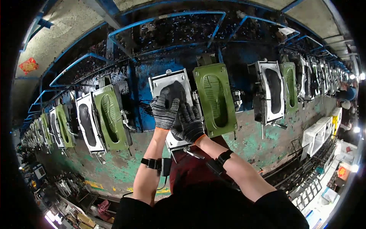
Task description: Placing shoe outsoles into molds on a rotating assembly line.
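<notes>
From the head camera, we see a dark sole-shaped piece point(175, 91) lying on the silver mould point(157, 83). Our left hand point(164, 113) rests over it, our right hand point(189, 123) just beside — whether either grasps anything, we cannot tell. Just right of the silver mould stands a green mould point(217, 89) — its hollow foot-shaped.

Blue rails point(167, 16) stand beyond worn green-grey floor point(114, 164), white lamps point(355, 168) glowing at right.
</notes>
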{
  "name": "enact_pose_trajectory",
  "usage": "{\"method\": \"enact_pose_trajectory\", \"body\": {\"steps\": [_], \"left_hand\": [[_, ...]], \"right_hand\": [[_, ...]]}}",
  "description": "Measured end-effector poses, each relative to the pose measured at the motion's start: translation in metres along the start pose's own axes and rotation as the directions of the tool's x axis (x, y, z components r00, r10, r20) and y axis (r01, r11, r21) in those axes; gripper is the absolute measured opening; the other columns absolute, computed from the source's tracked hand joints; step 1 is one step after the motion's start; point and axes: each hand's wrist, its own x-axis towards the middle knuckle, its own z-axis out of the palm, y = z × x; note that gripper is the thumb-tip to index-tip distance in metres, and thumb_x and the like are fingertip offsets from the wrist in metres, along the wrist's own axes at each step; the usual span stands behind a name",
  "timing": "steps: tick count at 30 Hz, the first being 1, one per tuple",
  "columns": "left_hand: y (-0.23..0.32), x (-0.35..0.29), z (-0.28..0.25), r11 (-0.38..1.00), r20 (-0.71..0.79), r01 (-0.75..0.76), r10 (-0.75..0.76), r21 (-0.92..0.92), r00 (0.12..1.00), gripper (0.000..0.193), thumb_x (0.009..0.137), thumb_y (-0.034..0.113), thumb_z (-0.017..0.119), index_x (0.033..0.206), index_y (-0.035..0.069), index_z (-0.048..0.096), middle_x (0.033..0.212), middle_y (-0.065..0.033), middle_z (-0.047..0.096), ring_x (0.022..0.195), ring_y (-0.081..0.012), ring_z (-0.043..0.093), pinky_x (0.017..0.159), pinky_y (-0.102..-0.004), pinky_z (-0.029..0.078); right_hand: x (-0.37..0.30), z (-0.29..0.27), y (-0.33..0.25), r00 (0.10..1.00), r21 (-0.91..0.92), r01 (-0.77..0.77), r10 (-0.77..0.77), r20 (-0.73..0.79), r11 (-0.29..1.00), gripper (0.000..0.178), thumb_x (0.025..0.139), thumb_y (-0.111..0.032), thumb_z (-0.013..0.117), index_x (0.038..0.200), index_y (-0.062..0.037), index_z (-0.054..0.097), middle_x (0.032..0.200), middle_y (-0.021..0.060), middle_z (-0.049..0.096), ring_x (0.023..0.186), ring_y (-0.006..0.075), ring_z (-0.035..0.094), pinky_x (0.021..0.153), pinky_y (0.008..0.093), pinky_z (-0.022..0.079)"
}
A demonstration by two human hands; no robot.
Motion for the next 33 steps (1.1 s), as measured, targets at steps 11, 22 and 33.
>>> {"method": "enact_pose_trajectory", "body": {"steps": [11,22,33], "left_hand": [[-0.057,0.017,0.011,0.932,0.372,-0.285,0.189,0.223,0.909,0.07,0.086,0.02,0.066,0.151,0.002,0.045,0.148,-0.0188,0.055,0.135,-0.0382,0.052,0.118,-0.0433,0.039],[-0.037,0.0,0.039,0.877,0.025,-0.145,0.15,0.457,0.988,0.039,0.092,0.016,0.063,0.128,0.002,0.067,0.119,-0.0207,0.069,0.117,-0.0385,0.061,0.102,-0.0463,0.048],[0.266,-0.087,0.309,0.981,0.038,-0.127,0.123,0.148,0.992,0.031,0.09,0.008,0.061,0.12,0.003,0.07,0.116,-0.0198,0.064,0.112,-0.0369,0.058,0.1,-0.0486,0.045]], "right_hand": [[0.098,0.02,0.034,0.9,-0.271,0.13,0.002,0.436,0.954,0.09,0.083,-0.043,0.063,0.158,-0.0029,0.036,0.169,0.02,0.025,0.157,0.0371,0.022,0.128,0.0547,0.009],[-0.024,-0.082,0.086,0.978,0.013,-0.112,0.108,0.179,0.994,0.064,0.093,-0.047,0.061,0.137,-0.0001,0.06,0.139,0.0225,0.06,0.134,0.0378,0.051,0.118,0.0477,0.036],[-0.524,-0.26,0.298,0.485,-0.117,-0.866,0.873,0.046,0.487,0.032,0.09,-0.039,0.065,0.087,-0.0088,0.074,0.081,0.0185,0.072,0.081,0.0387,0.071,0.074,0.0526,0.055]]}}
